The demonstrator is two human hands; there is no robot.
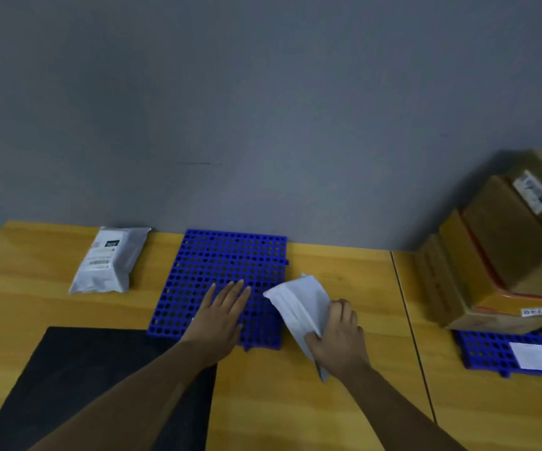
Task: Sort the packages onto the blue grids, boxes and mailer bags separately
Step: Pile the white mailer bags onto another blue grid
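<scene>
Mailer, white: gripped in right hand, fingers curled, at 4 o'clock edge of central grid. Left hand: flat, fingers straight, on that grid. Second mailer: table, 10 o'clock. Boxes: stacked at far grid, 3 o'clock.

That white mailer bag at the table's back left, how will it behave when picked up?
The white mailer bag looks puffy and creased, so probably soft and saggy. Its smooth plastic may slip. Lying flat, it shouldn't roll.
</scene>
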